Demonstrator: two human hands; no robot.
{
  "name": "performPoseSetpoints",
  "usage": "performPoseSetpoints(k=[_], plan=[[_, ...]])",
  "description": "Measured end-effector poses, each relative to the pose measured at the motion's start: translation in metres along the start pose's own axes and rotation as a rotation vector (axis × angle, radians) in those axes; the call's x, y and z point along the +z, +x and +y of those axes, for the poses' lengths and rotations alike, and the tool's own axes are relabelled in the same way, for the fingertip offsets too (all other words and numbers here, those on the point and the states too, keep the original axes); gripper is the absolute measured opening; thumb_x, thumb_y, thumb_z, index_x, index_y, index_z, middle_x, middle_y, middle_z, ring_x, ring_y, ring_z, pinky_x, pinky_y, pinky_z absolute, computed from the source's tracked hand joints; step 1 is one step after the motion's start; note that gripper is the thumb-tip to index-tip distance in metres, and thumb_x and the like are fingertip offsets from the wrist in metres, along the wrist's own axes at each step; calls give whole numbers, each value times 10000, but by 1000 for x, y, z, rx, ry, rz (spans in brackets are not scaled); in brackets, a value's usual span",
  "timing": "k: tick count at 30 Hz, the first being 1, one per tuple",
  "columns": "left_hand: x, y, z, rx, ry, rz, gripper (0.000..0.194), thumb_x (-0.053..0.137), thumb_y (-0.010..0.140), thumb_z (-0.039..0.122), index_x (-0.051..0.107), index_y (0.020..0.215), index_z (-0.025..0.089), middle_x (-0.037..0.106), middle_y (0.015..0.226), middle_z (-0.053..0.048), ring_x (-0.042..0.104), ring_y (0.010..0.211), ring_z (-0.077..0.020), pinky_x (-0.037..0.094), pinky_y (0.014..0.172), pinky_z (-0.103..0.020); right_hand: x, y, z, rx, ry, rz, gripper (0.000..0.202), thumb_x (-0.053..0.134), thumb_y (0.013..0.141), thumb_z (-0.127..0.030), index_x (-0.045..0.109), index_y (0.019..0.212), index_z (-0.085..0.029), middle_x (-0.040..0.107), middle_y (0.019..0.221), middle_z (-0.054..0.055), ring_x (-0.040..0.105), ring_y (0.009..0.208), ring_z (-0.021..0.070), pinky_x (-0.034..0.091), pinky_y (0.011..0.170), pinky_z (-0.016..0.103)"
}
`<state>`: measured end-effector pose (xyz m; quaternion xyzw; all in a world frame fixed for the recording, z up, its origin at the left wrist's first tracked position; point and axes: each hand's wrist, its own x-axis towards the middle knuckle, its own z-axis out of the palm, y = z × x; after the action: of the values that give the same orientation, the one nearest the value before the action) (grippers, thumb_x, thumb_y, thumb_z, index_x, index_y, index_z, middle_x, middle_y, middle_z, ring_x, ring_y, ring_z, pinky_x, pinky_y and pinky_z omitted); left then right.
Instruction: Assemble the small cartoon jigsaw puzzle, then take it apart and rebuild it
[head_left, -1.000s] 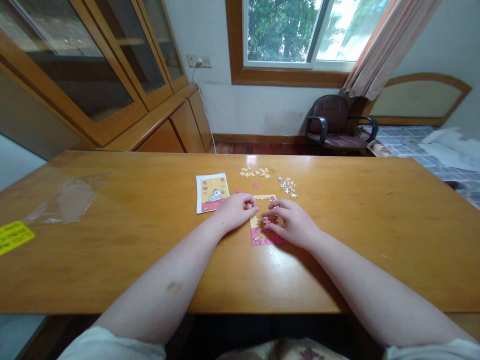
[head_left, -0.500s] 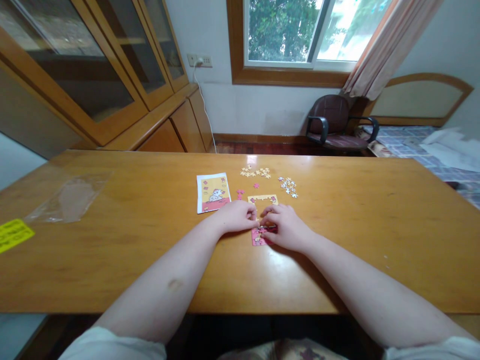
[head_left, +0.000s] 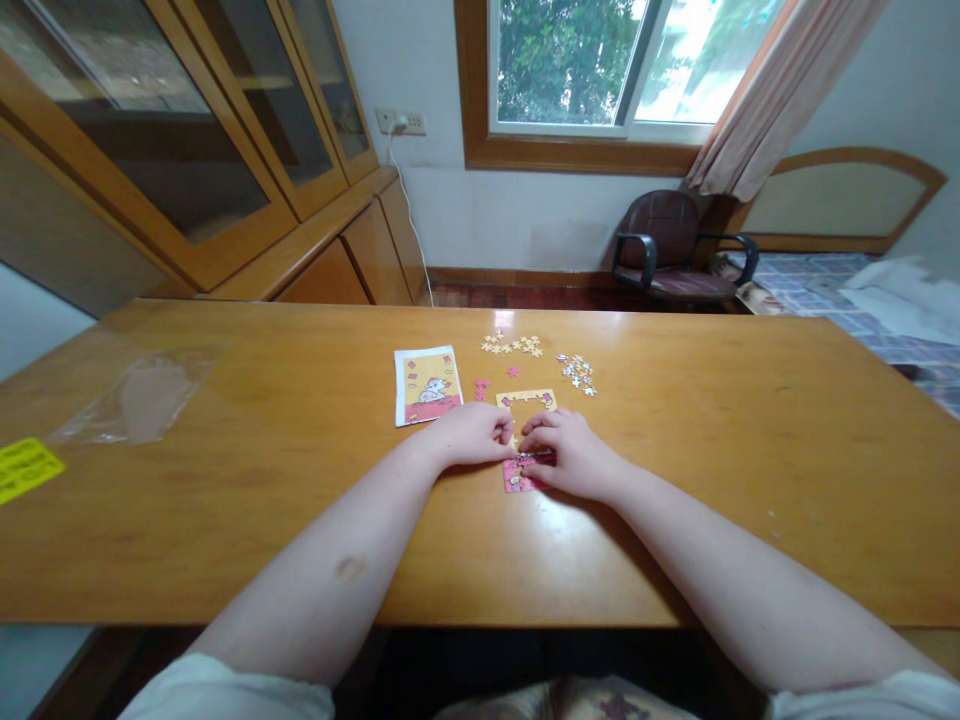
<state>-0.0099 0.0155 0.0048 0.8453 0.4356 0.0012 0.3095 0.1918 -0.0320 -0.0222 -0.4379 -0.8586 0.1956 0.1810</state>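
Left hand [head_left: 474, 434], right hand [head_left: 574, 456] shifted down puzzle [head_left: 514, 483], fingers [head_left: 540, 421] curled, pinch unclear, flat plastic bag [head_left: 146, 402]

The left hand [head_left: 476, 433] is reaching to the left side of a partly built puzzle [head_left: 517, 474], and the right hand [head_left: 571, 453] is curling over its right side, thumb apart from fingers. A picture card [head_left: 427, 388] is lying near the left hand. Yellow pieces [head_left: 532, 346], whitish pieces [head_left: 576, 369] and pink pieces [head_left: 481, 384] are lying on the tabletop [head_left: 690, 420]; a chair [head_left: 664, 235] is standing beyond.
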Motion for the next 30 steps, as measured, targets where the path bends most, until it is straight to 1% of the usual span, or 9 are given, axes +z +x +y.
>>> performPoseSetpoints(k=[7,13,16,21,30], plan=[[2,1,-1,10,35,9,144,607,713,354,579,725,213,617,720,16,524,638,-152,310,533,-244,0,0,1,-20,3,-1,180,733,763,-347,716,903,-235,648,1071,67,545,990,229,377,875,408],[2,2,-2,-1,30,11,153,609,706,356,568,710,209,600,695,20,513,617,-146,297,518,-246,-1,0,4,-58,25,30,156,682,822,-377,720,888,-241,661,1058,53,557,978,210,370,870,396],[3,2,-3,3,31,16,161,608,703,367,563,705,212,601,700,19,509,619,-146,292,515,-247,-1,0,3,-67,9,53,133,688,819,-368,724,858,-246,667,1038,50,559,964,210,366,855,392],[4,2,-4,14,29,22,184,606,707,389,552,697,213,597,693,21,505,615,-146,291,514,-249,-1,0,1,-71,-11,45,116,699,810,-350,727,854,-246,668,1034,54,555,956,212,366,853,398],[2,2,-2,-2,30,13,149,613,704,348,555,696,211,591,690,24,501,609,-143,289,515,-248,2,1,4,-65,-20,43,119,674,833,-350,725,861,-247,668,1036,59,565,952,216,372,839,396]])
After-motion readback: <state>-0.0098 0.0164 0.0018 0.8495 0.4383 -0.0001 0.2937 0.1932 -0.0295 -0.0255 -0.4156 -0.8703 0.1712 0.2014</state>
